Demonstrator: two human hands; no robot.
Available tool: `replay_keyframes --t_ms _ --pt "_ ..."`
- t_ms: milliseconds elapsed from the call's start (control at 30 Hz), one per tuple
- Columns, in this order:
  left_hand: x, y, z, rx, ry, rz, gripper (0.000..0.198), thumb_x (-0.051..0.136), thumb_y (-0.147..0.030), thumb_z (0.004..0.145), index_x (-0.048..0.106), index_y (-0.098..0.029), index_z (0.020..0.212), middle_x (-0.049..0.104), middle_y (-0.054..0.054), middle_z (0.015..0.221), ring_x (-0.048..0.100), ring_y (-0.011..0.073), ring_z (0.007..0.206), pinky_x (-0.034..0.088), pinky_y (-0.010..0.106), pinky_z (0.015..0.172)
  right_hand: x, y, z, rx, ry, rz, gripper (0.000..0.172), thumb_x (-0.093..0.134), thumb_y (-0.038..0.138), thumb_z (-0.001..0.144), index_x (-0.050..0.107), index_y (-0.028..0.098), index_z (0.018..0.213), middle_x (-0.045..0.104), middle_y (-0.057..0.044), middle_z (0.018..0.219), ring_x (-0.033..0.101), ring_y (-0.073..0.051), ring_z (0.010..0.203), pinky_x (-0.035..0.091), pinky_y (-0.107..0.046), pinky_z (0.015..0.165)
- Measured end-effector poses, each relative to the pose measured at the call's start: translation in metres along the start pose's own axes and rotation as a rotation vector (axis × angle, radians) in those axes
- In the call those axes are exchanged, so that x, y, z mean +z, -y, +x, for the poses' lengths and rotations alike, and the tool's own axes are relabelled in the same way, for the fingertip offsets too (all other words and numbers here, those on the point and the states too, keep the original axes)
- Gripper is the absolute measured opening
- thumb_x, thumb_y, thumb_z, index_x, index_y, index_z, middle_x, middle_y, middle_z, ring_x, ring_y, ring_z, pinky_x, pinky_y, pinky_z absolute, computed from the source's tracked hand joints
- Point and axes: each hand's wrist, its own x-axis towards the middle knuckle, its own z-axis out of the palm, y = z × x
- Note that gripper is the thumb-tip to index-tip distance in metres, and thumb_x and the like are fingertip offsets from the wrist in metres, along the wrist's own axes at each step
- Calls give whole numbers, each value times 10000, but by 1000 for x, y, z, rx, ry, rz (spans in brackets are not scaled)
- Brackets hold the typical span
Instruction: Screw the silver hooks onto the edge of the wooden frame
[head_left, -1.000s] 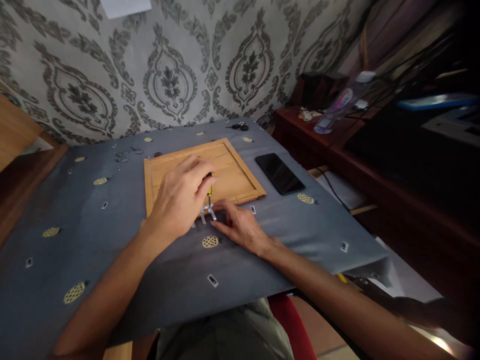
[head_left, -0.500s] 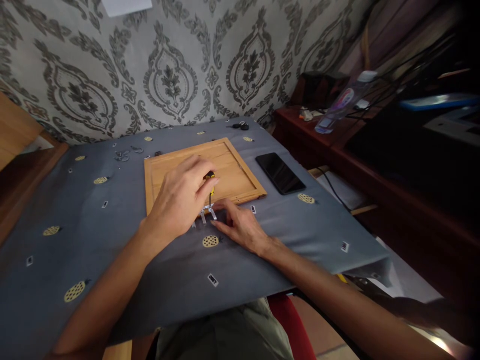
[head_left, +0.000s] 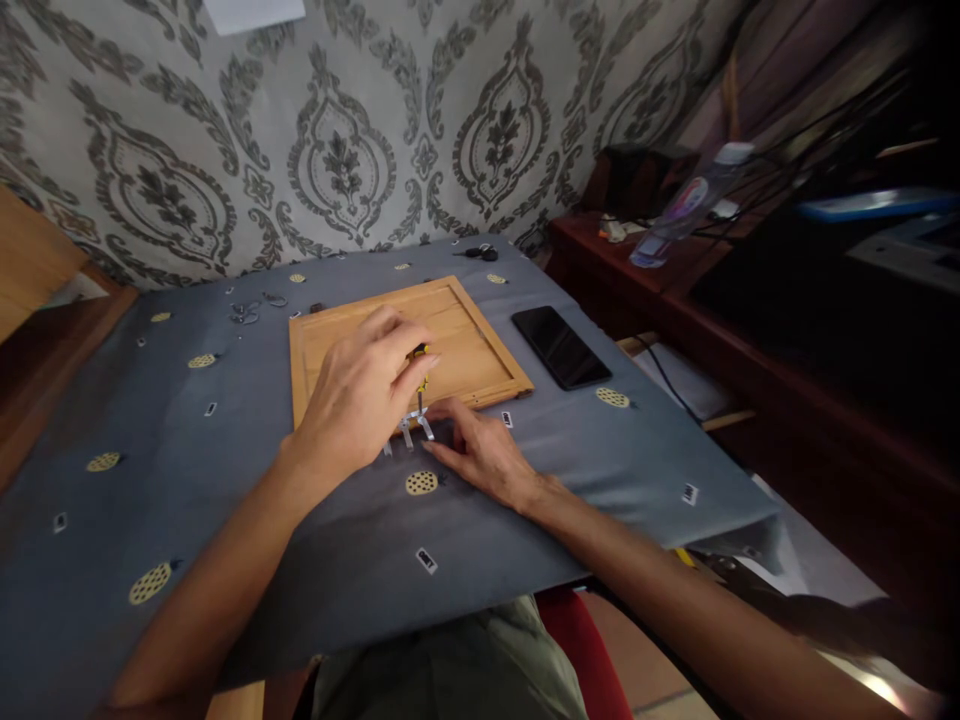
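A screwdriver (head_left: 421,382) with a yellow and black handle is in my left hand (head_left: 364,385), closed around it. Its shaft points down at a small silver metal hook piece (head_left: 424,424) on the near edge of a framed wooden panel (head_left: 465,330). My right hand (head_left: 484,450) pinches at this piece from the right, index finger at the panel edge and thumb by the prong's end. More metal prongs stick out toward me just left of it, partly behind my left hand. Any screw under the tip is too small to make out.
On the grey pineapple-print tablecloth (head_left: 300,600), a black phone (head_left: 562,347) lies right of the panel. Loose metal hooks (head_left: 255,308) lie at the back left, keys (head_left: 480,252) at the back. A plastic bottle (head_left: 686,205) stands on the dark red desk to the right.
The screwdriver handle has turned slightly within my left hand, and those fingers have shifted a little. My right hand, the hook piece and the panel stay in place.
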Motion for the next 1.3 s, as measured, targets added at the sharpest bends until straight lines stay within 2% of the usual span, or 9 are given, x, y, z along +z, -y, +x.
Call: replay_keyframes --t_ms 300,633,967,1300 --pt "-1 1 1 32 -45 -25 152 598 -86 895 700 -195 922 684 17 893 661 151 834 527 279 755 1 -2 0 8 3 9 311 608 303 886 538 213 1175 703 3 777 620 -161 602 441 -288 581" --pt "1 0 1 -13 -11 22 90 662 -127 881 657 -174 958 693 22 915 661 155 803 528 295 738 1 -1 0 -8 0 30 304 600 304 880 536 223 1165 737 -38 947 642 -162 656 458 -298 600" --pt "-2 0 1 -1 -8 5 104 640 -76 880 654 -152 949 691 23 899 661 154 825 511 281 749 1 -1 0 12 12 -14 322 579 331 897 550 195 1188 681 1 732 613 -161 597 436 -287 570" --pt "0 -2 0 15 -31 36 17 660 -139 891 657 -152 901 667 14 859 635 145 772 483 266 697 1 -1 -1 -7 -3 14 310 596 303 890 545 207 1180 699 -8 792 642 -172 646 448 -287 604"
